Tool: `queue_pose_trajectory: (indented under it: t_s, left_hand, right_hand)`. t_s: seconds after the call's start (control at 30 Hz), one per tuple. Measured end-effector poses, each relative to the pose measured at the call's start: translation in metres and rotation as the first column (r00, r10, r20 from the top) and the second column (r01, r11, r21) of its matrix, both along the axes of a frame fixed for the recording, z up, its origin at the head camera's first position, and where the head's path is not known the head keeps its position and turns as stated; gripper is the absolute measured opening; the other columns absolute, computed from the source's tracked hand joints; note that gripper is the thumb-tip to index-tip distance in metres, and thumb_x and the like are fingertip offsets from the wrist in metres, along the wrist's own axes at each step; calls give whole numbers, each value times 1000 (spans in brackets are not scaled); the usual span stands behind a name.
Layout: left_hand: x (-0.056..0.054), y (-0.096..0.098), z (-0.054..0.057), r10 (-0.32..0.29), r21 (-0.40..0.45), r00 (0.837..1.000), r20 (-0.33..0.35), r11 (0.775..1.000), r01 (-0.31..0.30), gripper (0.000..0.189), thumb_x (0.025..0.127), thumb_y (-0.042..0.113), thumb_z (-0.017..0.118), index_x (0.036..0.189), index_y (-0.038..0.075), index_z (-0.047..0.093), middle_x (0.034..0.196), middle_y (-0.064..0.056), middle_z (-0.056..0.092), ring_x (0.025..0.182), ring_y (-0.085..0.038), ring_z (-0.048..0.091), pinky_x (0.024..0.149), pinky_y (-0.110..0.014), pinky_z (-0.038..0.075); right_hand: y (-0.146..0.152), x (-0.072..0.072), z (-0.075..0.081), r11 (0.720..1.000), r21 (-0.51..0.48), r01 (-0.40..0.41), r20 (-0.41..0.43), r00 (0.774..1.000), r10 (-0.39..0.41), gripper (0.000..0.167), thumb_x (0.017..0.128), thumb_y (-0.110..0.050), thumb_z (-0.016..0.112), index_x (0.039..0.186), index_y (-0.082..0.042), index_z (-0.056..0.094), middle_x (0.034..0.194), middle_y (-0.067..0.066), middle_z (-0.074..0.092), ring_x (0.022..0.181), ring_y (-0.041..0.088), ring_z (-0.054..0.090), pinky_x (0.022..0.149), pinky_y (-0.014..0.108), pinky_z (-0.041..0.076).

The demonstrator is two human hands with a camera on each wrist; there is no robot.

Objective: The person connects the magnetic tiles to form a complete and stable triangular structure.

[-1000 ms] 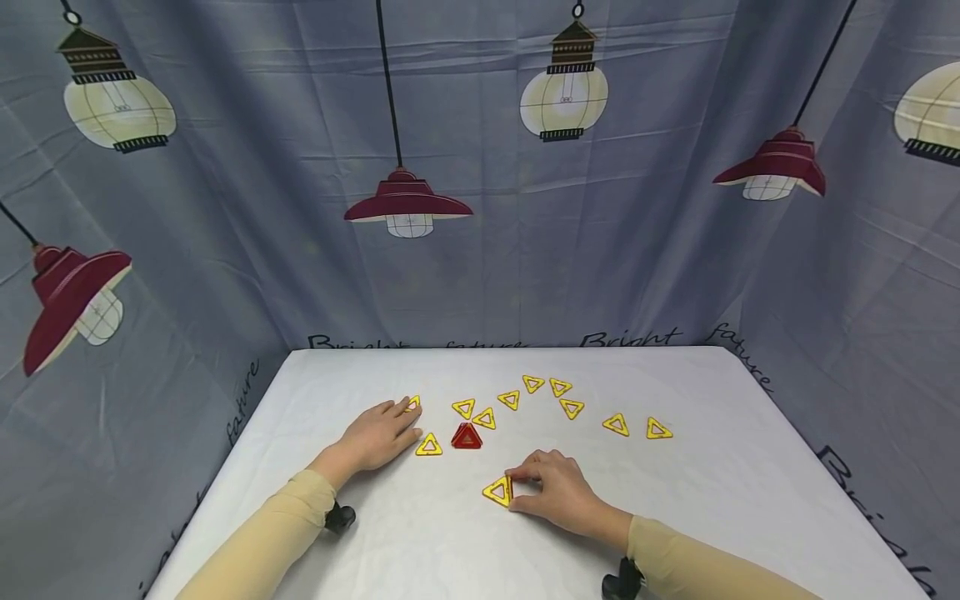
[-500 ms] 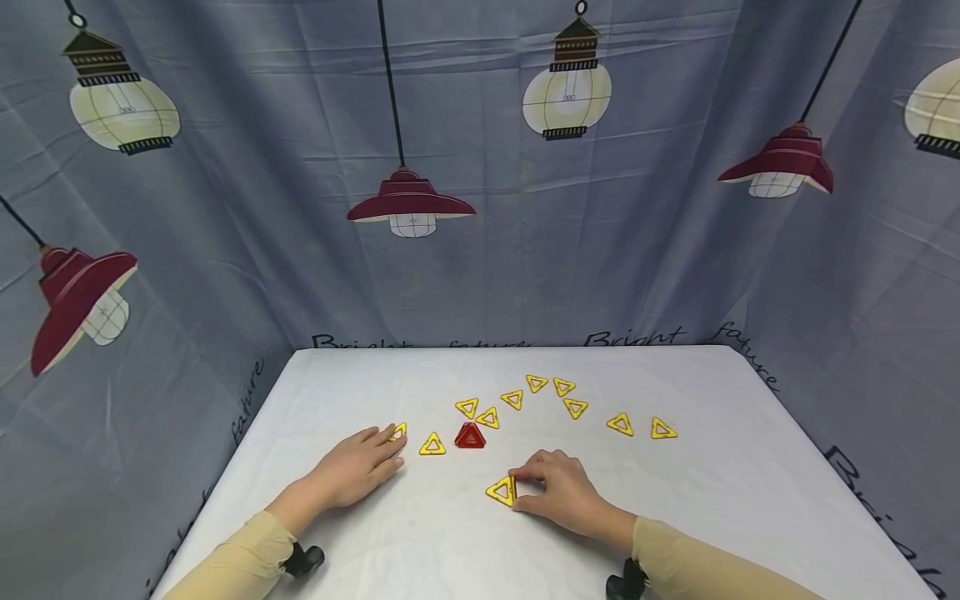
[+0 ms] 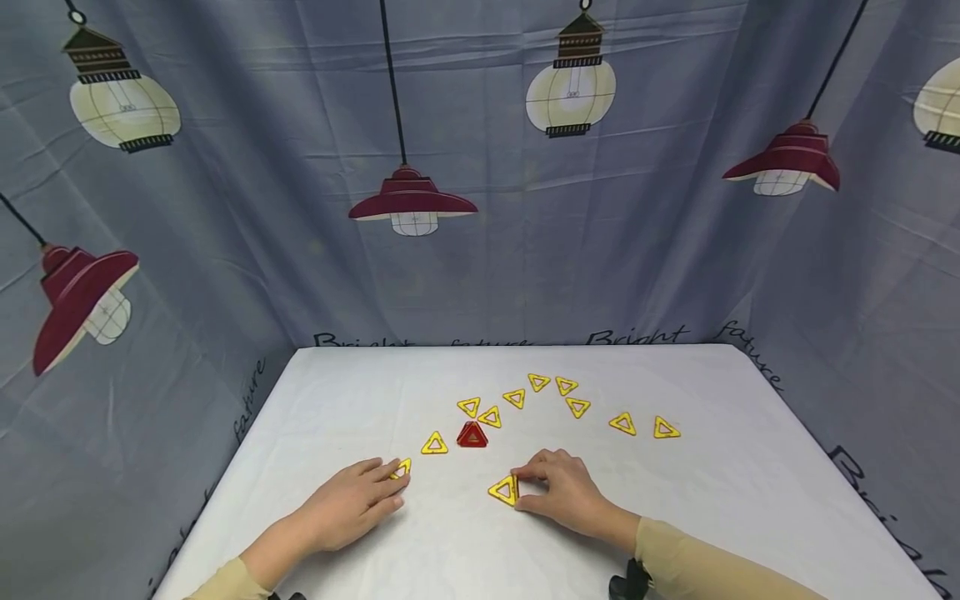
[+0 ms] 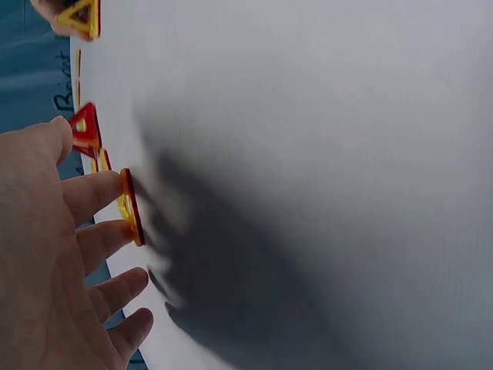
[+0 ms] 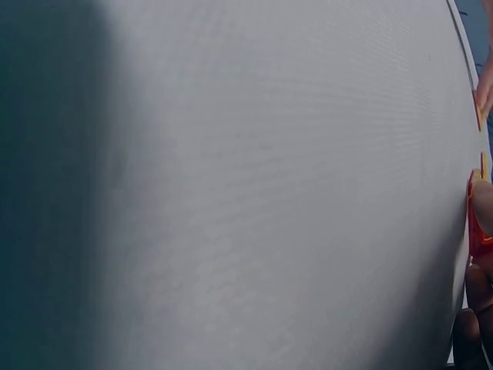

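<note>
In the head view my left hand (image 3: pixel 348 506) lies palm down with its fingers extended. Its fingertips touch a yellow triangular frame tile (image 3: pixel 402 469) flat on the table. The left wrist view shows two fingertips on that tile's orange edge (image 4: pixel 132 208). My right hand (image 3: pixel 566 492) pinches another yellow triangular tile (image 3: pixel 503 490) between thumb and fingers, at the table's front middle. A darker, reddish edge stands at its gripped side; whether this is a second tile I cannot tell. The right wrist view catches only part of the red-orange piece (image 5: pixel 477 231) under the thumb.
A red triangular piece (image 3: pixel 472 435) sits between the hands, farther back. Beside it lies a yellow tile (image 3: pixel 434 443). Several more yellow tiles trail to the right, up to one tile (image 3: pixel 666 427). A lamp-printed curtain (image 3: pixel 480 275) encloses the white table (image 3: pixel 720 500).
My left hand has drawn its yellow tile toward the front of the table, away from the back left. The right hand keeps its pinch in nearly the same spot.
</note>
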State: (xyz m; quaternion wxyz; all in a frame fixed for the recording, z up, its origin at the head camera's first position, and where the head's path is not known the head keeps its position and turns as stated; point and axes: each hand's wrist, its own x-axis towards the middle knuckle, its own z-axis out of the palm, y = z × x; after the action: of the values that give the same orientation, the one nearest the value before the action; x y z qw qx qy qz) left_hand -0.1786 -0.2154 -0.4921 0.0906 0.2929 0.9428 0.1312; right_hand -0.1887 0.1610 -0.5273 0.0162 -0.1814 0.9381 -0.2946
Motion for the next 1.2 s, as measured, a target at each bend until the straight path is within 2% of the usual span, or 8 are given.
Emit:
queue_pose_trajectory:
  t_s: [0.27, 0.47, 0.63, 0.73, 0.87, 1.2]
  left_hand:
    - [13, 24, 0, -114, -3, 993, -19, 993, 114, 58, 108, 57, 32, 150, 23, 55, 159, -3, 43, 145, -37, 39, 114, -57, 32]
    - [12, 45, -2, -188, -10, 981, -39, 982, 188, 59, 109, 56, 30, 152, 24, 52, 160, -3, 42, 145, -36, 39, 115, -53, 33]
    - [9, 59, -5, -233, -20, 969, -83, 972, 232, 56, 110, 53, 32, 152, 23, 53, 159, -5, 43, 144, -37, 40, 115, -52, 34]
    - [6, 66, -6, -248, -32, 964, -99, 969, 246, 54, 110, 51, 34, 152, 23, 52, 159, -4, 43, 144, -37, 40, 114, -52, 35]
    - [2, 74, -6, -237, -29, 968, -79, 971, 236, 52, 109, 51, 38, 152, 25, 52, 159, -3, 42, 145, -35, 39, 114, -52, 35]
    - [-6, 82, -9, -223, 10, 969, -104, 974, 225, 41, 107, 41, 52, 142, 23, 63, 155, -4, 48, 142, -28, 45, 114, -48, 37]
  right_hand:
    - [1, 0, 0, 1000, -9, -13, -18, 1000, 13, 43, 79, -41, 89, 117, -23, 79, 97, -22, 58, 91, 6, 48, 85, 40, 38]
    - [1, 1, -2, 1000, -4, 1, -17, 1000, -1, 46, 78, -44, 89, 117, -23, 79, 97, -23, 58, 92, 6, 48, 84, 39, 38]
    - [0, 1, -3, 1000, 9, 15, -24, 1000, -15, 47, 77, -44, 89, 118, -22, 80, 95, -23, 57, 90, 6, 48, 83, 37, 38]
    - [-1, 0, -3, 1000, 21, 18, -28, 999, -18, 47, 77, -44, 89, 118, -22, 79, 95, -23, 57, 90, 6, 47, 83, 37, 38]
    - [-1, 0, -3, 999, 31, 22, -22, 1000, -22, 47, 77, -44, 89, 118, -22, 79, 95, -23, 57, 90, 6, 47, 82, 37, 38]
    - [-1, -1, -4, 999, 37, 27, -6, 1000, -27, 47, 77, -43, 89, 119, -23, 79, 95, -23, 57, 90, 6, 47, 83, 37, 38]
